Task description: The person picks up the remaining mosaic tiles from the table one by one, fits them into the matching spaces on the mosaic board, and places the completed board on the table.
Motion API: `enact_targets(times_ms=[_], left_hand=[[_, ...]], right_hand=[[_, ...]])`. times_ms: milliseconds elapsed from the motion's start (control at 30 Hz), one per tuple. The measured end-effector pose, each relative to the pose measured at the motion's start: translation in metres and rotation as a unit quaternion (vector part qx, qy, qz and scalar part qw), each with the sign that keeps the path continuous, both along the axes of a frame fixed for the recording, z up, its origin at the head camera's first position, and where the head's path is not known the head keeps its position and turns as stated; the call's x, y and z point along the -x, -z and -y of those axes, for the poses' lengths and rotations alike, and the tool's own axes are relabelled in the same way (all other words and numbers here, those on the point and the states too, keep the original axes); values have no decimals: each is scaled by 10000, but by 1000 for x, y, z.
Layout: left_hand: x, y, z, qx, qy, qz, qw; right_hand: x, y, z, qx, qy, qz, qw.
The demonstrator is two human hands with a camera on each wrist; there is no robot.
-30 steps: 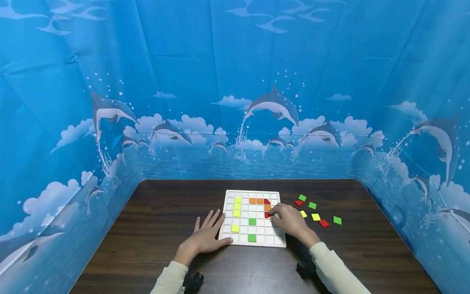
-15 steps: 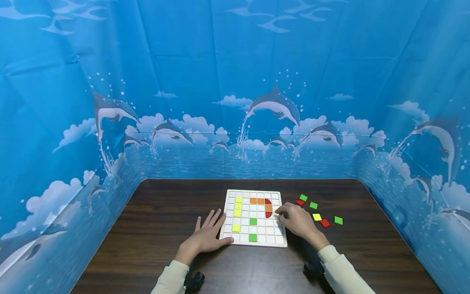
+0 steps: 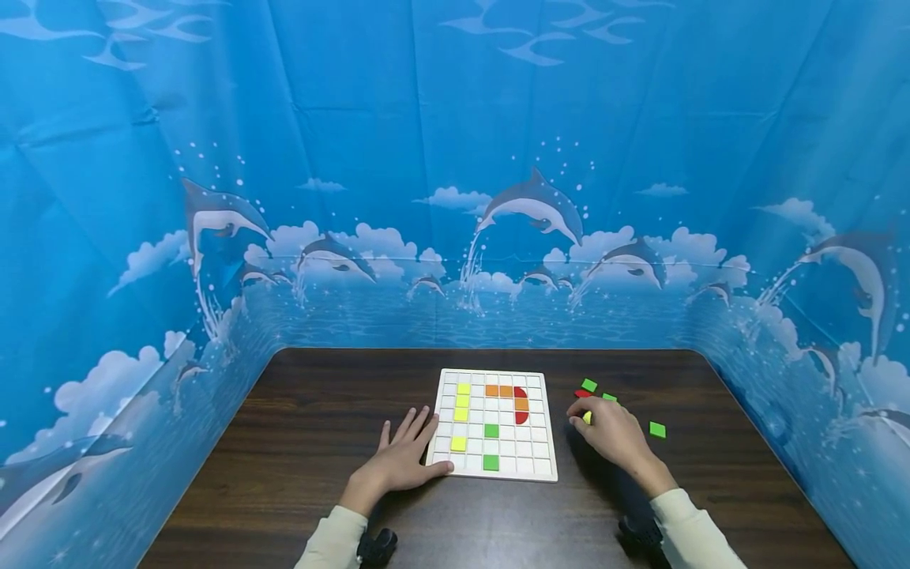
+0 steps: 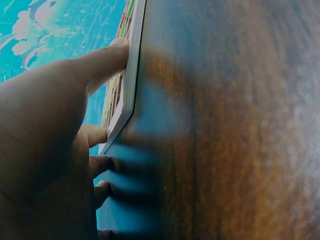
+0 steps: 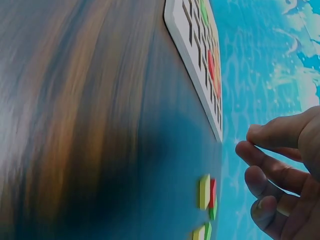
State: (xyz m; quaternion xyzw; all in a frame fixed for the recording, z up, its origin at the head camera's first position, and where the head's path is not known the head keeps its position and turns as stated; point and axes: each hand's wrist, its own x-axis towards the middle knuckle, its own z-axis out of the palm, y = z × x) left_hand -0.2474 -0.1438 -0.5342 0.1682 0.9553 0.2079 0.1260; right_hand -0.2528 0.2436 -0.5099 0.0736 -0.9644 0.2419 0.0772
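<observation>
A white grid board (image 3: 505, 442) lies on the table, with yellow tiles (image 3: 462, 401), green tiles (image 3: 491, 431), orange tiles (image 3: 499, 390) and rounded red tiles (image 3: 522, 417) in its cells. My left hand (image 3: 400, 460) rests at the board's left side, fingers spread, the thumb at its near left corner. Right of the board, my right hand (image 3: 613, 433) is over the loose tiles, its fingertips close to a yellow tile (image 3: 587, 417). The right wrist view shows its thumb and fingers (image 5: 267, 175) loosely curled, with nothing between them and above the yellow tile (image 5: 204, 192).
Loose green tiles (image 3: 589, 385) and a red tile (image 3: 582, 393) lie behind my right hand. Another green tile (image 3: 657, 430) sits farther right; the hand hides other pieces. A blue dolphin-print curtain (image 3: 455, 197) surrounds the dark wooden table (image 3: 298, 442).
My right hand has left the red tile on the board and moved right to the loose tiles, covering some of them. The left hand stays at the board's side.
</observation>
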Motion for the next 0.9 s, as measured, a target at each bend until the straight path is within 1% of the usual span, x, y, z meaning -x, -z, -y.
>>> enact_targets(times_ms=[133, 233, 333, 433, 467, 500, 533, 567, 733, 767, 900], left_hand=[[2, 1, 1, -13, 6, -29, 10000], [2, 2, 1, -85, 26, -34, 10000], [5, 10, 3, -184, 73, -118, 9997], [4, 10, 4, -296, 91, -116, 9995], [3, 10, 3, -300, 88, -105, 9995], [2, 7, 3, -298, 79, -66, 9995], [2, 8, 3, -315, 104, -77, 9994], [1, 5, 3, -299, 83, -31, 9995], [2, 5, 1, -94, 54, 2, 9999], [1, 2, 0, -34, 17, 37, 10000], [2, 3, 0, 42, -10, 9, 10000]], right_hand=[[-5, -1, -16, -64, 100, -145, 9998], [-10, 0, -27, -102, 159, -157, 9997], [-15, 4, -39, -136, 208, -174, 9995], [-19, 6, -50, -198, 236, -190, 9993], [-20, 7, -54, -238, 264, -172, 9992], [-20, 8, -57, -290, 297, -140, 9990], [-21, 9, -61, -351, 328, -90, 9988], [-22, 9, -64, -417, 360, -36, 9985], [-24, 14, -76, -656, 488, 232, 9964], [-25, 14, -78, -683, 497, 269, 9961], [-26, 17, -82, -737, 513, 333, 9954]])
